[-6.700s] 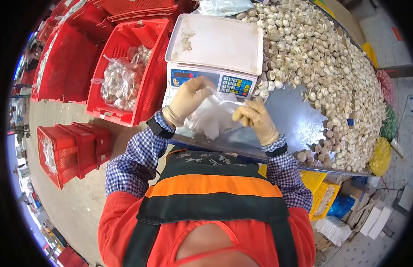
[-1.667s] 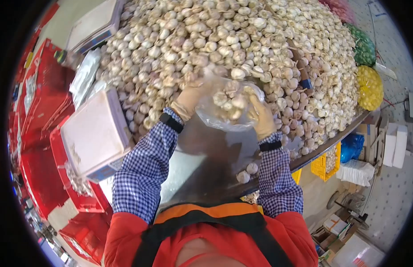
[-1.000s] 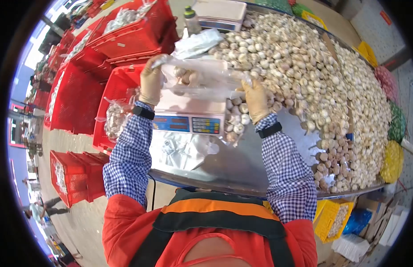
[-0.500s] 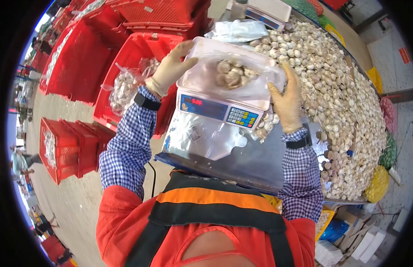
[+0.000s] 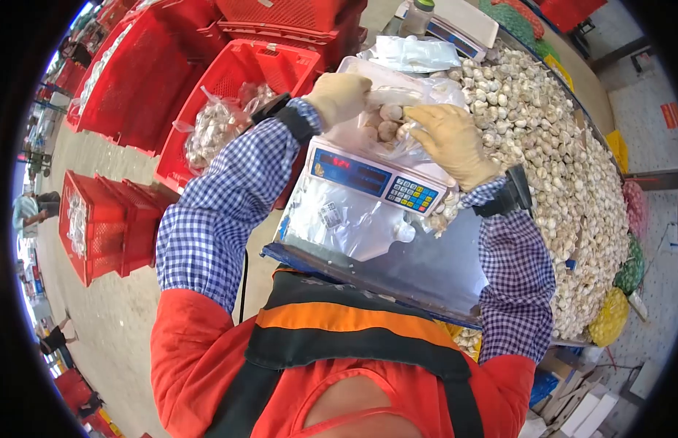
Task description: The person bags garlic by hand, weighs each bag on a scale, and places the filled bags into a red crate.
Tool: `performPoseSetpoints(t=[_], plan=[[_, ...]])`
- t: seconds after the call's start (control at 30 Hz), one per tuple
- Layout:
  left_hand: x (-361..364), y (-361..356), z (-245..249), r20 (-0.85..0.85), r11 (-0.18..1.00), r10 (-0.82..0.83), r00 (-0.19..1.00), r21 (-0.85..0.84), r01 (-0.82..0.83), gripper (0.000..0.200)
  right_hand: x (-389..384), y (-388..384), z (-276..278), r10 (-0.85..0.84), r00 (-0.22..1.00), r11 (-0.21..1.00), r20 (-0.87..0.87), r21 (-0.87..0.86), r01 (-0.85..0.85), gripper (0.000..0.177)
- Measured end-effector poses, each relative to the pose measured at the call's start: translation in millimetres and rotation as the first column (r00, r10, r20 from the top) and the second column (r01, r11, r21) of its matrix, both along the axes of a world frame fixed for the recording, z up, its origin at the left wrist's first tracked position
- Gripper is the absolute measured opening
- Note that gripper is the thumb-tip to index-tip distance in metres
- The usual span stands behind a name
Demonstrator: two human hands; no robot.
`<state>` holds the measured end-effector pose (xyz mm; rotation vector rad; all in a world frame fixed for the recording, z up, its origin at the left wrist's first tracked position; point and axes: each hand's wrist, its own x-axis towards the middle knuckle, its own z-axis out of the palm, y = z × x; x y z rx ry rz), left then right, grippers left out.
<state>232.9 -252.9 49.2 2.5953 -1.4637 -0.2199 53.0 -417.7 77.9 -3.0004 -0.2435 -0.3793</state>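
Garlic bulbs [image 5: 388, 130] are held in a clear bag [image 5: 394, 151], laid on the scale [image 5: 351, 174]. Left hand [image 5: 339, 99] is curled at the bag, grip unclear; right hand [image 5: 453, 143] is spread partly open over it. Scale is placed on the desk [image 5: 445, 266], between red crate [image 5: 236, 77] and garlic pile [image 5: 554, 175].

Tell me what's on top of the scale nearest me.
A translucent plastic bag with garlic bulbs inside lies on the scale, with the left hand and right hand at it. Anything beneath the bag is covered, so I can't tell.
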Motion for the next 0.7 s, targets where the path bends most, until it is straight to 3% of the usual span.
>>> performPoseSetpoints(t=[0.13, 0.17, 0.2, 0.27, 0.33, 0.4, 0.43, 0.47, 0.5, 0.53, 0.57, 0.63, 0.67, 0.7], plan=[[-6, 7, -3, -0.17, 0.972, -0.016, 0.985, -0.233, -0.024, 0.023, 31, 6, -29, 0.106, 0.993, 0.994, -0.046, -0.004, -0.107, 0.032], [-6, 9, -7, -0.221, 0.959, -0.036, 0.974, -0.283, -0.029, 0.024, 38, 7, -43, -0.059, 0.956, 0.992, -0.286, -0.122, 0.024, 0.029], [-8, 13, -8, -0.215, 0.958, -0.044, 0.976, -0.287, -0.02, 0.024, 41, 6, -56, -0.241, 0.84, 0.957, -0.486, -0.264, 0.122, 0.027], [-10, 22, -10, -0.35, 0.919, 0.023, 0.936, -0.362, -0.158, 0.024, 36, 8, -75, -0.269, 0.848, 0.936, -0.457, -0.331, 0.118, 0.028], [-8, 30, -15, -0.382, 0.912, 0.028, 0.924, -0.368, -0.18, 0.027, 24, 11, -73, -0.288, 0.854, 0.91, -0.433, -0.402, 0.103, 0.029], [-10, 39, -17, -0.451, 0.909, 0.044, 0.891, -0.352, -0.223, 0.028, 3, 10, -63, -0.281, 0.881, 0.959, -0.381, -0.07, 0.276, 0.034], [-12, 41, -13, -0.506, 0.91, 0.082, 0.858, -0.314, -0.272, 0.037, -11, 15, -51, -0.323, 0.918, 0.939, -0.228, 0.044, 0.341, 0.04], [-12, 41, -15, -0.511, 0.906, 0.09, 0.855, -0.314, -0.283, 0.037, -26, 25, -24, -0.356, 0.918, 0.865, -0.177, 0.309, 0.395, 0.04], [-11, 41, -20, -0.442, 0.867, 0.054, 0.895, -0.424, -0.261, 0.046, -37, 30, -6, -0.395, 0.908, 0.728, -0.141, 0.554, 0.403, 0.039], [-12, 42, -24, -0.369, 0.822, 0.027, 0.929, -0.52, -0.231, 0.055, -49, 11, -19, -0.372, 0.927, 0.645, -0.043, 0.707, 0.291, 0.042], [-14, 40, -20, -0.326, 0.82, 0.031, 0.945, -0.533, -0.211, 0.073, -65, 5, 0, -0.392, 0.903, 0.373, -0.176, 0.867, 0.33, 0.044], [-18, 33, -14, -0.286, 0.808, 0.034, 0.958, -0.556, -0.195, 0.077, -90, -32, 29, -0.493, 0.818, 0.346, -0.297, 0.796, 0.497, 0.046], [-20, 28, -9, -0.234, 0.79, 0.025, 0.972, -0.592, -0.162, 0.081, -99, -53, 35, -0.658, 0.673, 0.457, -0.338, 0.531, 0.714, 0.046], [-23, 24, -2, -0.211, 0.836, 0.075, 0.975, -0.519, -0.176, 0.078, -105, -70, 39, -0.807, 0.513, 0.472, -0.293, 0.202, 0.858, 0.047]])
